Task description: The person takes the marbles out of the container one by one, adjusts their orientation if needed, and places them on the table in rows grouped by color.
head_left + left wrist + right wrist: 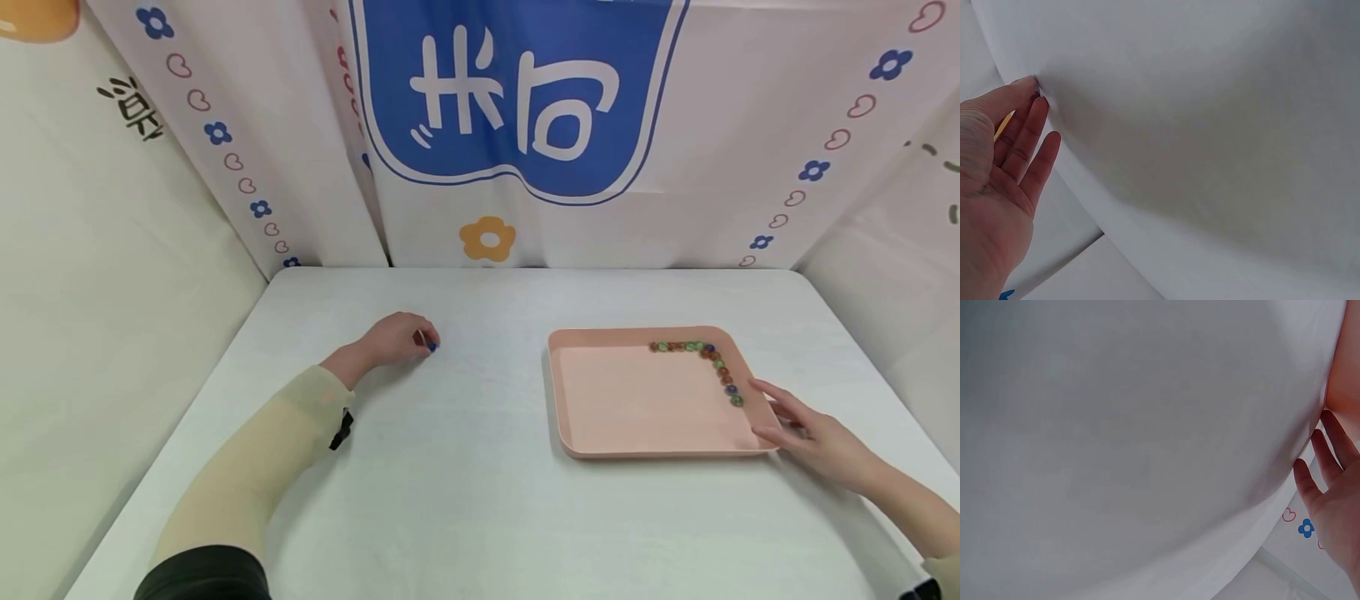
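Blue marble [432,347] between left fingers [425,324]

Bright, diffuse light, seemingly from overhead, washes the white bench [465,508] before me, laying soft grey shadows beside the left sleeve [240,467], the right forearm [911,510] and the tray [637,400]. The marbles [724,372] look small and slightly soft in detail. Both wrist views are dimmer and greyer, broad blurry-edged shadows spreading across the bench, whose edge bows under lens distortion.
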A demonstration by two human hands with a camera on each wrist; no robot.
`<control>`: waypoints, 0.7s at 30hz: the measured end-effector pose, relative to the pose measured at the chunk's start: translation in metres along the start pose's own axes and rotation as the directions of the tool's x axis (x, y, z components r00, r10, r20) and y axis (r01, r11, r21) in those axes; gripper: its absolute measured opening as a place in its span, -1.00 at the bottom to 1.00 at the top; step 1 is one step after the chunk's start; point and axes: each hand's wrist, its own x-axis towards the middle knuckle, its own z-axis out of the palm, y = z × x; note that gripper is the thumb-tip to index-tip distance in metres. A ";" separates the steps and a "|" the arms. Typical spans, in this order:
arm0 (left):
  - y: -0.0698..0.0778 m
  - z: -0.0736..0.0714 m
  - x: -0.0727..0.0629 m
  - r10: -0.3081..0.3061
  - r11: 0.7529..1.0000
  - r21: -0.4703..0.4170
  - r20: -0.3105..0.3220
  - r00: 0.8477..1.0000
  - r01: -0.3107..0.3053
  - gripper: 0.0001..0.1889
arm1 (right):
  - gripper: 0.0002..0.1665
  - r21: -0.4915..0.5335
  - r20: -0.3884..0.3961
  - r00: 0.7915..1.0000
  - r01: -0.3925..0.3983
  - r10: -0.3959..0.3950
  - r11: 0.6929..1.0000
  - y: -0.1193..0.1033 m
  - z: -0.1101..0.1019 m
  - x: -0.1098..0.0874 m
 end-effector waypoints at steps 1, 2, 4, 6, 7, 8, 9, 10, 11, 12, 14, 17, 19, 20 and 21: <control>0.000 0.000 0.000 0.002 1.000 0.000 -0.001 1.000 -0.002 -0.84 | -0.17 0.000 0.001 1.000 0.001 -0.001 1.000 0.000 0.000 0.000; 0.000 0.000 0.000 0.005 1.000 -0.001 -0.001 1.000 -0.005 -0.84 | -0.17 0.001 0.004 1.000 0.001 -0.001 1.000 0.000 0.000 0.000; 0.000 0.000 -0.001 0.005 1.000 -0.002 -0.003 1.000 -0.005 -0.85 | -0.17 0.002 0.005 1.000 0.000 0.000 1.000 0.000 0.000 0.000; 0.000 0.001 -0.002 -0.001 1.000 -0.003 0.001 1.000 0.001 -0.84 | -0.18 0.008 0.008 1.000 -0.001 0.001 1.000 0.000 0.001 0.000; 0.000 0.001 -0.002 -0.003 1.000 -0.003 0.004 1.000 0.003 -0.84 | -0.18 0.006 0.007 1.000 -0.001 0.001 1.000 0.000 0.001 0.000; 0.000 0.001 -0.002 -0.008 1.000 -0.003 0.009 1.000 0.008 -0.84 | -0.18 0.006 0.008 1.000 -0.005 0.005 1.000 0.000 0.001 -0.001; 0.001 0.001 -0.002 -0.013 1.000 -0.006 0.015 1.000 0.013 -0.84 | -0.18 0.003 0.006 1.000 -0.006 0.006 1.000 0.000 0.001 -0.001; 0.002 0.001 -0.002 -0.018 1.000 -0.010 0.020 1.000 0.018 -0.84 | -0.18 0.000 0.005 1.000 -0.007 0.007 1.000 0.000 0.001 -0.001; 0.002 0.000 -0.002 -0.024 1.000 -0.014 0.027 0.999 0.024 -0.84 | -0.18 -0.002 0.008 1.000 -0.012 0.012 1.000 0.000 0.002 -0.001; 0.003 0.000 -0.002 -0.022 1.000 -0.016 0.029 0.999 0.023 -0.84 | -0.18 -0.004 0.011 1.000 -0.016 0.016 1.000 0.000 0.002 -0.001; 0.004 0.000 -0.002 -0.023 0.999 -0.024 0.026 0.999 0.023 -0.83 | -0.18 -0.013 0.009 1.000 -0.018 0.019 1.000 -0.001 0.001 -0.001; 0.008 -0.004 -0.001 -0.008 1.000 -0.012 0.005 1.000 0.008 -0.80 | -0.17 -0.013 0.010 1.000 -0.019 0.019 1.000 -0.001 0.000 -0.001; 0.016 -0.008 0.003 0.010 1.000 0.003 -0.012 1.000 -0.010 -0.78 | -0.18 -0.012 0.001 1.000 -0.010 0.010 1.000 -0.001 0.000 -0.001; 0.020 -0.011 0.005 0.024 1.000 0.009 -0.019 1.000 -0.024 -0.77 | -0.18 -0.012 -0.002 1.000 -0.007 0.007 1.000 -0.001 -0.001 -0.001; 0.026 -0.013 0.008 0.040 0.999 0.014 -0.024 0.999 -0.040 -0.76 | -0.18 -0.011 -0.003 1.000 -0.005 0.005 1.000 -0.001 -0.001 -0.001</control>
